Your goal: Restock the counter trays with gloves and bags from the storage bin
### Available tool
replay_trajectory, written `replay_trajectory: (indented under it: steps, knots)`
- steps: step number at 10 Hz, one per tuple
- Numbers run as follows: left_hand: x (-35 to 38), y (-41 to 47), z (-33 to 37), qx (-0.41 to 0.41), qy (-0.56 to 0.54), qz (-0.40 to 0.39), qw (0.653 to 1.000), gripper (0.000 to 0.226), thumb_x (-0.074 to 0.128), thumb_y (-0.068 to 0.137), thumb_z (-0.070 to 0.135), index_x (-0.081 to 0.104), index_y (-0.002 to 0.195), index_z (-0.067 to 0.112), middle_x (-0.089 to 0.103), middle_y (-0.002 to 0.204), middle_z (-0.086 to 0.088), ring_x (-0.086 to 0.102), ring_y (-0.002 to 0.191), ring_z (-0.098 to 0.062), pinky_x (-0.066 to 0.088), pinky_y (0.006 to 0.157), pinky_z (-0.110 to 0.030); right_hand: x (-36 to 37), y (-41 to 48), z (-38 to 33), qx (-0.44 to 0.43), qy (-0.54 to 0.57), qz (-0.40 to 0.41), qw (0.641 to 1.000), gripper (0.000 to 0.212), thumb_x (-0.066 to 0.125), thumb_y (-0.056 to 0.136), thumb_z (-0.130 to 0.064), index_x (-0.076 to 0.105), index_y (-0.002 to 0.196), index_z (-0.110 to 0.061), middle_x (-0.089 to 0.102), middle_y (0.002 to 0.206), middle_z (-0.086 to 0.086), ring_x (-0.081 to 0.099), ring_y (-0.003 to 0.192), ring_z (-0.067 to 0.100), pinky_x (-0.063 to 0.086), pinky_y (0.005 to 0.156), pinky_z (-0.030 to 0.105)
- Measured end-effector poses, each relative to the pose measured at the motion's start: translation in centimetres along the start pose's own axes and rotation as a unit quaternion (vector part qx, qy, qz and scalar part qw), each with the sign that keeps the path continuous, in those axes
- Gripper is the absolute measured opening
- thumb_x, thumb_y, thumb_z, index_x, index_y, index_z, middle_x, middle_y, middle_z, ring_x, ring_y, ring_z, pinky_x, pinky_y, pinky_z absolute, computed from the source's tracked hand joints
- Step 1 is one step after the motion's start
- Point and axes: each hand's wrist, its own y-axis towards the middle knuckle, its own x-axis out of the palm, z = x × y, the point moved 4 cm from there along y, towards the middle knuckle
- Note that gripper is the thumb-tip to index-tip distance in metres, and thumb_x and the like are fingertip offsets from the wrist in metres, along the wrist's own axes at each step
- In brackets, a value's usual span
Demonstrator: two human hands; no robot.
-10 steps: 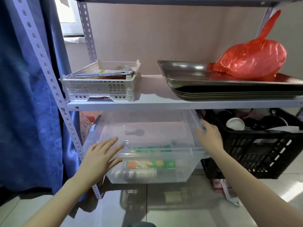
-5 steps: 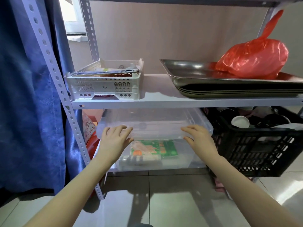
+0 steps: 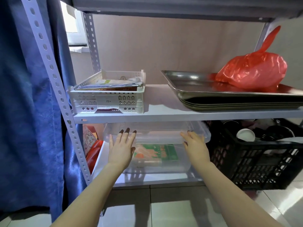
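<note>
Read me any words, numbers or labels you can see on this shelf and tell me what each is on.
"22+": front wall of the white basket on the upper shelf.
Green packet inside the clear bin: printed text too blurred to read.
Papers in the basket: print too small to read.

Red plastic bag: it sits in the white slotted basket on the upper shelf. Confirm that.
Wrong. The head view shows the red plastic bag on the stacked steel trays, on the upper shelf; the white slotted basket beside them holds flat packets.
</note>
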Motion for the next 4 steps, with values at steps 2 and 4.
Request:
replay_trajectory:
  steps: [2,4]
  knots:
    - [-2.1,-1.3,-0.6,0.043,-0.028,-0.066,0.996,0.059,0.048,0.095,0.04,0.023,0.148,0.029,0.022,0.158,-0.003,0.02,0.145,-0.023,0.018,0.116,-0.045,-0.9,-2.5,-0.5,0.023,-0.054,-0.115,0.992,0.061,0.039,0.099,-0.033,0.007,0.152,-0.03,0.005,0.161,0.007,0.003,0.148,0.023,0.01,0.118,0.046]
    - [-4.6,-3.0,0.0,0.08,-0.035,-0.027,0.996,0.051,0.051,0.093,0.04,0.038,0.141,0.028,0.047,0.143,-0.001,0.048,0.125,-0.023,0.04,0.1,-0.037,-3.4,-3.9,-0.5,0.005,0.006,-0.124,0.992,0.051,0.045,0.097,-0.035,0.033,0.145,-0.023,0.041,0.146,0.007,0.042,0.129,0.028,0.039,0.102,0.04]
